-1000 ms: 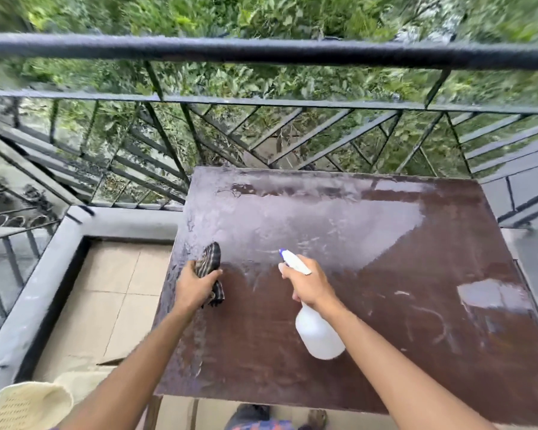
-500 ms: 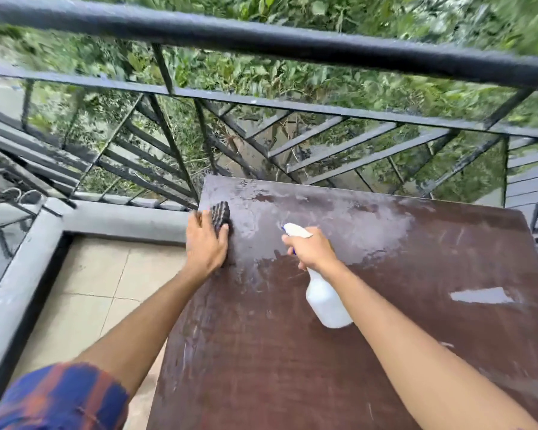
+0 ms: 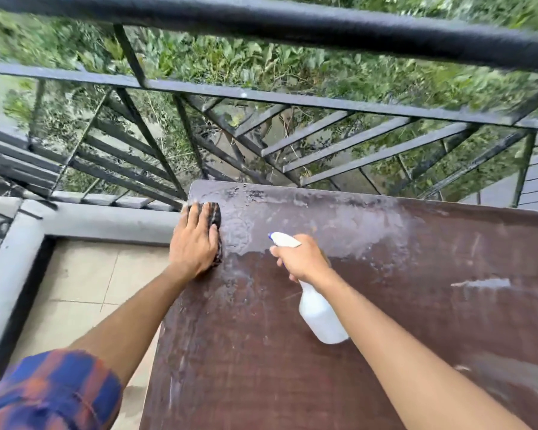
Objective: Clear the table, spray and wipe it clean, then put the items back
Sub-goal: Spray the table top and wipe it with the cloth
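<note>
The dark brown table [image 3: 416, 321] has a wet, foamy sheen over its far half. My left hand [image 3: 194, 243] presses a dark checked cloth [image 3: 215, 214] flat on the table's far left corner, fingers straight over it; most of the cloth is hidden under the palm. My right hand [image 3: 303, 259] grips the neck of a white spray bottle [image 3: 320, 315] above the middle of the table. Its white and blue nozzle [image 3: 284, 240] points toward the far left.
A black metal railing [image 3: 292, 100] runs right behind the table's far edge, with greenery beyond it. A grey concrete kerb [image 3: 106, 220] borders the tiled balcony floor [image 3: 81, 290] left of the table.
My left hand slid the cloth from the middle of the left edge to the far left corner. My right hand with the bottle moved farther over the table. The view tilted and came closer.
</note>
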The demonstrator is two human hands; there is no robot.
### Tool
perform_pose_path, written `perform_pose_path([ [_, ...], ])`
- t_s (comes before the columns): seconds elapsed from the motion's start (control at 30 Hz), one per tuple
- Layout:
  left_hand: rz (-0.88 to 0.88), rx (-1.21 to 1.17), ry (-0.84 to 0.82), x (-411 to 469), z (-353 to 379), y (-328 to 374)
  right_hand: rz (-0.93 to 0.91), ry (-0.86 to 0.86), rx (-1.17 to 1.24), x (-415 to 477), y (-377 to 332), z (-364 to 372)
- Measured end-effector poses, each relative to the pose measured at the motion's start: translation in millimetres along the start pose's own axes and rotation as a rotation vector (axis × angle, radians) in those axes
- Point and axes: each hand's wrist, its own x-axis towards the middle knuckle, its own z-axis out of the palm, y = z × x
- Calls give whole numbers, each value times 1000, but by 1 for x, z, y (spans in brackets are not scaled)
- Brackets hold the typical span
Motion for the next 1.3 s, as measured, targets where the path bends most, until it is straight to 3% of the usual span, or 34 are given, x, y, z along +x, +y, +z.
perform_pose_path([
  [0.27, -62, 7, -19, 81, 5, -5, 18, 43, -46, 18, 19, -29],
  [0.5, -198, 11, -84, 75, 10, 38, 74, 88, -2, 10, 35, -57],
  [0.97, -5, -105, -146, 63, 43, 223, 110, 172, 82, -3, 97, -133],
  [1.3, 267, -68, -212, 64, 78, 382, 179, 263, 133, -3, 162, -209],
])
